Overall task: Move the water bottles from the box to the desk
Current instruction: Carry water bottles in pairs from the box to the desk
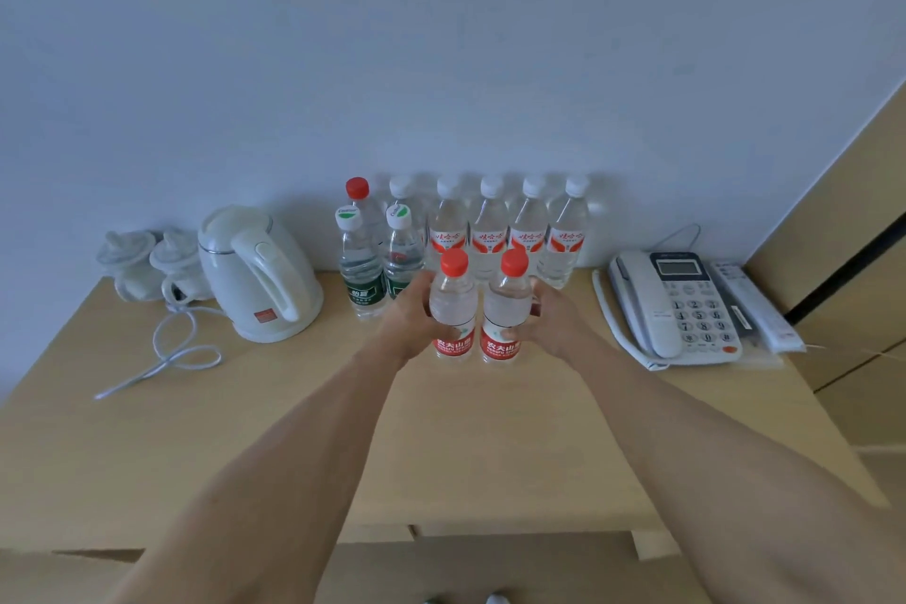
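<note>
We hold two red-capped bottles upright over the middle of the desk (490,432), side by side and almost touching. Our left hand (409,314) wraps round the left bottle (453,304), fingers curled behind it and thumb on the near side over the red label. Our right hand (549,316) grips the right bottle (507,304) in the same way, with fingertips showing at its right side and the thumb low on the label. We cannot tell whether the bottle bases touch the wood or hang just above it.

Just behind these two, against the far wall, stands a group of bottles already on the desk. A row of white-capped bottles (490,231) with red-and-white labels runs from the centre to the right, upright and packed close. To their left stand two green-label bottles (362,270) with white caps, and behind those a bottle with a red cap (357,188) and another with a white cap.

Further left sits a white kettle (257,275) with its handle turned toward us; its white cord (171,348) loops across the desk on the near left. Left of the kettle, by the wall, are two white cups (147,265) with lids.

On the right side of the desk lies a grey phone (681,304), handset on its left side, and just right of it a white remote (755,309). A tan panel (843,221) rises at the far right. Both our bare forearms reach in from the near edge.
</note>
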`<state>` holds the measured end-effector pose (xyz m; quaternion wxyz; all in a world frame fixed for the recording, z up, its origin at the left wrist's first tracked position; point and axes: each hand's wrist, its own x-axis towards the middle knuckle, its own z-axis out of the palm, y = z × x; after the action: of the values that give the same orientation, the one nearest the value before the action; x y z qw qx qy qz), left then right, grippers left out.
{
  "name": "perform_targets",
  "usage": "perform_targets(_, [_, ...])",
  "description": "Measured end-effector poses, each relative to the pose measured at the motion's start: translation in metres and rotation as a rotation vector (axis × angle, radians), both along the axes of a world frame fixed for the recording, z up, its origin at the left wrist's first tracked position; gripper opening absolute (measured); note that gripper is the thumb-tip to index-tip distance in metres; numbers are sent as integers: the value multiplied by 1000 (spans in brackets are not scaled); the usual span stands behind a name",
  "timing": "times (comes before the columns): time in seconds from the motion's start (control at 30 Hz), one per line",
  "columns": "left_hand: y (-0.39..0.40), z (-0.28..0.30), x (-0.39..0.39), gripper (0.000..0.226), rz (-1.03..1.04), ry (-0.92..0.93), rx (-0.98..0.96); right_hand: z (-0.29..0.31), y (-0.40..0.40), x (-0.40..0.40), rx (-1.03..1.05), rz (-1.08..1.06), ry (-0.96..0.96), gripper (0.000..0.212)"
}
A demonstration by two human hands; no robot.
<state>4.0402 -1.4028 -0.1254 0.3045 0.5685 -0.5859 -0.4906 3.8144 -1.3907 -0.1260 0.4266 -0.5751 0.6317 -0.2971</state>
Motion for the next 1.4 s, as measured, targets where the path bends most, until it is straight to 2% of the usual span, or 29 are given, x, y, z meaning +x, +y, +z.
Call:
perform_targets(0.27, [-3, -5, -5, 69, -20, -37, 1, 2, -6, -2, 53, 24, 24, 74])
perform_targets(0.43, [-3, 4, -5, 71, -59, -134, 12, 7, -7, -6, 42, 60, 55, 76])
perform_targets(0.53, [-2, 20, -3, 65, -91, -265, -62, 22, -11, -6, -54, 99, 87, 69])
perform_targets(0.67, [0, 63, -5, 67, -1, -539, -362, 44, -21, -9, -203, 107, 208, 58])
perform_targets(0.77, [-2, 96, -13, 54, -39, -749, -473, 50, -24, -11, -277, 131, 295, 44])
perform_targets(0.93, [-5, 113, -29, 26, -139, -1025, -540, 46, -22, -11, -325, 146, 328, 45])
perform_targets(1.4, [-26, 113, -29, 35, -194, -1000, -536, 47, -13, -8, -324, 131, 312, 41])
